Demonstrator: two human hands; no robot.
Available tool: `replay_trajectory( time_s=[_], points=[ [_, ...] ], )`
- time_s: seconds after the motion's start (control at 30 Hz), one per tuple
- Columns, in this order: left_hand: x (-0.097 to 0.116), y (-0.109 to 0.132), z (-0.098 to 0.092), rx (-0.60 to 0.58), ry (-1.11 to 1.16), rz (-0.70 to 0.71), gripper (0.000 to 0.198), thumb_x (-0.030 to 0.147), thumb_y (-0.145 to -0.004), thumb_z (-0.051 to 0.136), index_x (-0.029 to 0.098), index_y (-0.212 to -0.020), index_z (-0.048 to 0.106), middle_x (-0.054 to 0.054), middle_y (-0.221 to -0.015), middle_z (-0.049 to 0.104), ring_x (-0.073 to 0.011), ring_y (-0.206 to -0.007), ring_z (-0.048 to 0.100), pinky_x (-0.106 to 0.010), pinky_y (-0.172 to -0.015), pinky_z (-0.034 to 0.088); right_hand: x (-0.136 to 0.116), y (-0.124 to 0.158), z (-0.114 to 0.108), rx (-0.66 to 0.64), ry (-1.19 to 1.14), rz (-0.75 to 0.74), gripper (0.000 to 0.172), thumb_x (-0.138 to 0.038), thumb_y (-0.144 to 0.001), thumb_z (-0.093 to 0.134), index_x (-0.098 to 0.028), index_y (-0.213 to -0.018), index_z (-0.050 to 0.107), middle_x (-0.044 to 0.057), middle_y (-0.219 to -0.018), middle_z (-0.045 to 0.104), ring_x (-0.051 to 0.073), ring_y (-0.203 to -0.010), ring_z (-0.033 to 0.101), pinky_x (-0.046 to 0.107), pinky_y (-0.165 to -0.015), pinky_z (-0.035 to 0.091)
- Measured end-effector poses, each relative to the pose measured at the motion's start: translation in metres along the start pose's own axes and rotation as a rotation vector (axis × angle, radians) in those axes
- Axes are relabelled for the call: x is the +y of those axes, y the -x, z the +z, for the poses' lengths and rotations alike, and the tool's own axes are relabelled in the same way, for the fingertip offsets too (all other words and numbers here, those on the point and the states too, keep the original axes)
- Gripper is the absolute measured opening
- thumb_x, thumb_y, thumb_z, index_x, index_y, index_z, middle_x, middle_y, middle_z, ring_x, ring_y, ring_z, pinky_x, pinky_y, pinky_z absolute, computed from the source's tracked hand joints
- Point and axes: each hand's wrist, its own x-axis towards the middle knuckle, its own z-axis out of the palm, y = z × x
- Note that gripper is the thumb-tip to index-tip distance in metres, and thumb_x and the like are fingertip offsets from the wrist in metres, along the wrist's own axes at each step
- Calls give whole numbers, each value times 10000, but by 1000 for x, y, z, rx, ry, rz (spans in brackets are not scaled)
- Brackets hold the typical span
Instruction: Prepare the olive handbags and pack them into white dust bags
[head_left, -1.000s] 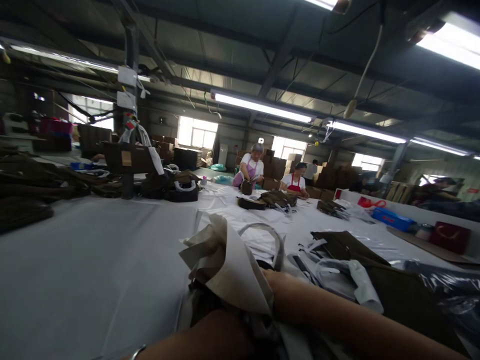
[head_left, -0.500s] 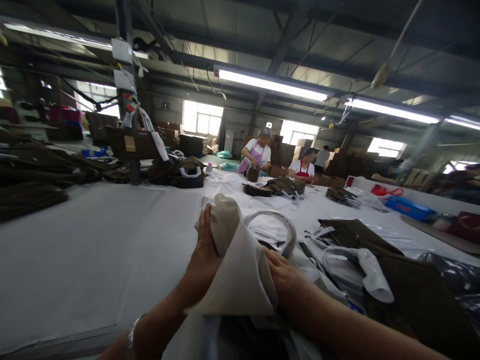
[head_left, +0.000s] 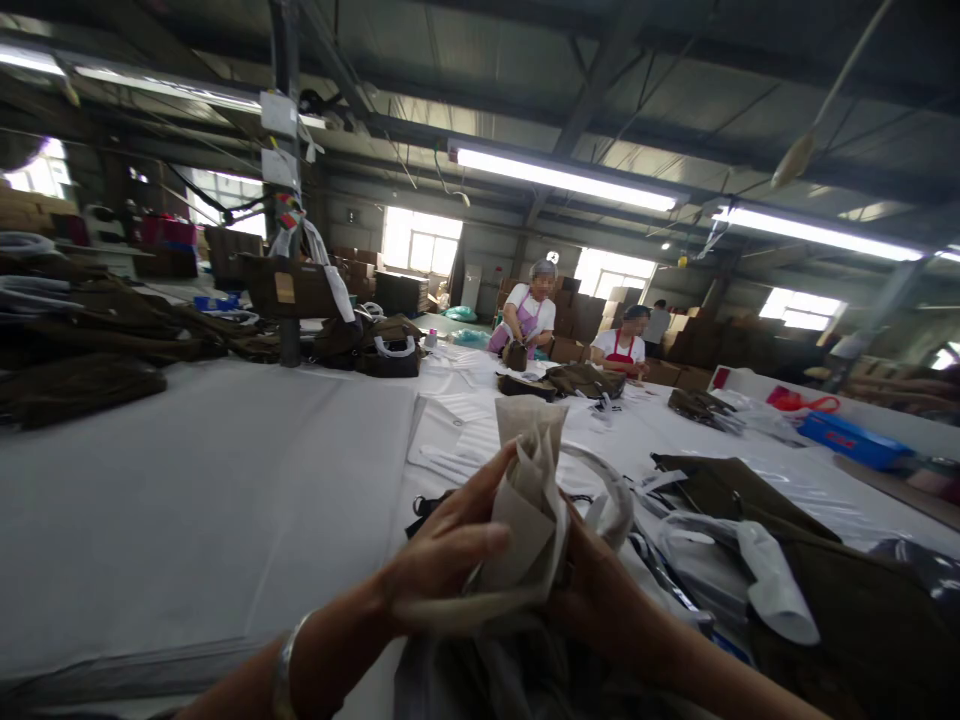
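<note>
A pale beige sheet of paper, folded and crumpled into a narrow bundle, stands upright between my two hands. My left hand presses on its left side, fingers along it and thumb across the near face. Against the right side lies my right hand, its fingers partly hidden behind the paper. Below, a dark bag sits at the bottom of the view, mostly covered by my hands and forearms. Just beyond my right hand rises a handle wrapped in white.
Dark olive bags with white-wrapped handles lie on the white table at right. More bags are piled at left beside a post. A blue bin stands at the far right. Two co-workers work across the table.
The paper has gone from a wide, loose cone to a narrower folded bundle. My hands have come closer together around it and shifted a little right in view.
</note>
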Motion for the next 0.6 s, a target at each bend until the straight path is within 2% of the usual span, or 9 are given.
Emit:
replay_trajectory(
  time_s=[0.1, 0.17, 0.2, 0.27, 0.33, 0.37, 0.43, 0.5, 0.6],
  points=[
    [4, 7, -17, 259, -66, 153, 396, 452, -979, 496, 277, -1319, 601, -87, -1192, 702, -251, -1048, 674, -307, -778, 549, 8, 8, -12, 81, -64, 127, 470, -459, -792, 693, -193, -1176, 645, 145, -1095, 734, 344, -980, 698, 491, -853, 594],
    [0, 15, -32, 392, -413, 327, 285, 374, -1003, 474, 206, -1047, 700, -66, -875, 717, -183, -783, 670, -243, -653, 505, 13, 12, -20, 118, -75, 194, 355, -532, -768, 676, -216, -927, 698, 125, -877, 764, 345, -788, 711, 469, -694, 620],
    [-4, 18, -39, 341, -628, 377, 268, 332, -999, 480, 188, -948, 701, -52, -760, 686, -163, -678, 634, -238, -623, 483, 15, 13, -22, 134, -68, 200, 353, -565, -750, 673, -230, -857, 699, 118, -817, 762, 353, -745, 705, 468, -645, 618],
    [-14, 23, -52, 50, -1016, 401, 256, 260, -979, 468, 174, -878, 686, -62, -700, 659, -166, -620, 598, -268, -664, 485, 18, 15, -24, 139, -51, 175, 355, -588, -727, 676, -253, -841, 708, 106, -789, 760, 359, -726, 700, 465, -612, 616],
    [-24, 22, -61, -244, -1254, 406, 240, 231, -946, 448, 172, -895, 674, -108, -775, 681, -213, -712, 631, -324, -768, 505, 20, 16, -22, 117, -32, 124, 367, -541, -736, 686, -255, -963, 722, 104, -866, 765, 348, -756, 706, 457, -652, 624],
    [-29, 21, -64, -314, -1313, 429, 232, 234, -929, 443, 177, -888, 664, -123, -797, 684, -235, -755, 639, -352, -806, 505, 20, 16, -21, 99, -8, 88, 392, -495, -749, 687, -250, -1054, 714, 112, -947, 764, 345, -804, 711, 455, -703, 627],
    [-38, 18, -69, -322, -1325, 492, 215, 256, -900, 446, 198, -818, 635, -120, -760, 670, -251, -741, 634, -374, -784, 502, 21, 16, -20, 30, 77, -12, 428, -370, -783, 669, -249, -1193, 676, 130, -1136, 728, 338, -932, 714, 447, -813, 613],
    [-43, 17, -69, -240, -1233, 577, 230, 281, -882, 437, 229, -712, 583, -81, -626, 611, -231, -601, 585, -357, -656, 475, 20, 16, -19, -77, 162, -137, 467, -259, -794, 635, -271, -1260, 646, 128, -1267, 675, 330, -1077, 685, 424, -895, 586],
    [-44, 21, -58, -151, -1074, 640, 322, 317, -906, 358, 254, -632, 514, -49, -506, 528, -208, -479, 512, -351, -572, 429, 19, 17, -18, -305, 233, -275, 541, -187, -789, 585, -292, -1318, 617, 114, -1315, 651, 318, -1234, 606, 407, -981, 541]
  ],
)
